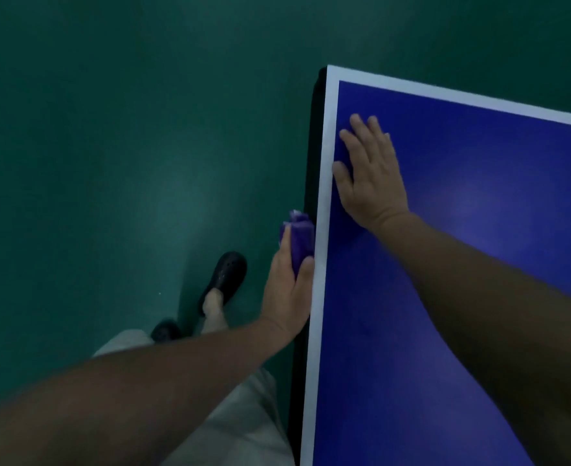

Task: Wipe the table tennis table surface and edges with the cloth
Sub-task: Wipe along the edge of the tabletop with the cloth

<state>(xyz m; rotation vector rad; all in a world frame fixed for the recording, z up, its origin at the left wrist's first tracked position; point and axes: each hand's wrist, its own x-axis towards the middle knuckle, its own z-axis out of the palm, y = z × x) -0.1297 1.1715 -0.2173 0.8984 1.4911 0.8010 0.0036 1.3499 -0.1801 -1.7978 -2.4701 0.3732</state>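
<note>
One left hand grip curls round the purple cloth, which juts forward against the table edge.

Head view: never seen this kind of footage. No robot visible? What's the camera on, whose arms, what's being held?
No robot here. The single picture comes from a wide-angle camera worn on a person's head, looking forward and down, so the two bare arms are the wearer's own.

The blue slab with the white border is a table tennis table, seen at one corner. Nothing else shows on its top.

The left hand holds a bunched purple cloth in its grip, against the table's dark side edge. The right hand lies flat on the blue top, fingers straight, holding nothing.

Below are the green floor, light trousers and dark shoes.
</note>
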